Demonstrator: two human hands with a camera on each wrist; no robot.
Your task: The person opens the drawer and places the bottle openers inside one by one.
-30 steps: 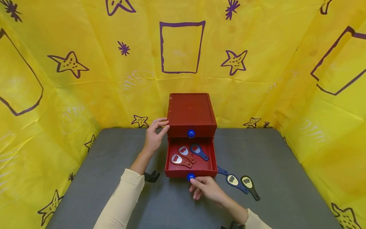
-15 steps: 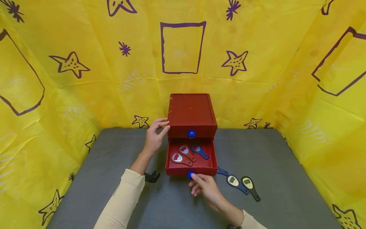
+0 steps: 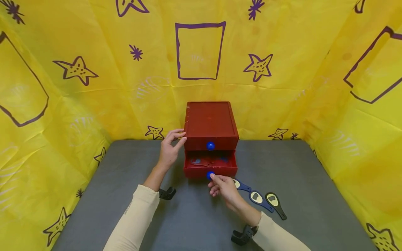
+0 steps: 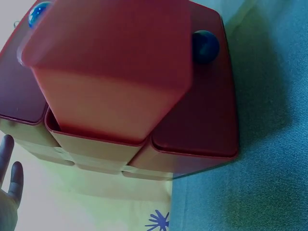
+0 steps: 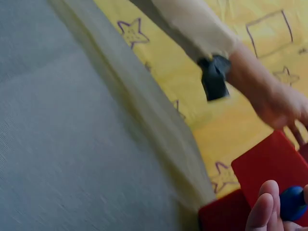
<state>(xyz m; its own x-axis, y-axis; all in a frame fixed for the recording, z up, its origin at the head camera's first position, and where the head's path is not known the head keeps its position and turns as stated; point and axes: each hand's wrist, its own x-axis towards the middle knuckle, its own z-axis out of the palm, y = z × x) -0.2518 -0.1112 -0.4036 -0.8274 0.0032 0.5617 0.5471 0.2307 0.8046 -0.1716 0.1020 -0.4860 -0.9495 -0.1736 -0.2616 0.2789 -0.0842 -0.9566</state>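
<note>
A red two-drawer box (image 3: 211,122) stands at the back of the grey table (image 3: 125,195). Its upper drawer, with a blue knob (image 3: 210,145), is closed. The lower drawer (image 3: 196,171) stands out a short way, and bottle openers (image 3: 201,161) show dimly inside. My right hand (image 3: 224,188) pinches the lower drawer's blue knob (image 3: 209,175); the right wrist view shows a fingertip (image 5: 262,211) against that knob (image 5: 292,203). My left hand (image 3: 169,150) rests with straight fingers on the box's left side near its top edge.
Three bottle openers lie on the table right of the drawer: two blue (image 3: 243,185) (image 3: 260,200) and one black (image 3: 274,203). Yellow cloth with purple stars (image 3: 75,69) walls the table on three sides. Black wrist mounts (image 3: 166,192) (image 3: 242,235) sit on both forearms.
The lower drawer has slid back into the box, from wide open to mostly closed, with my right hand following on the knob. The left hand has stayed put.
</note>
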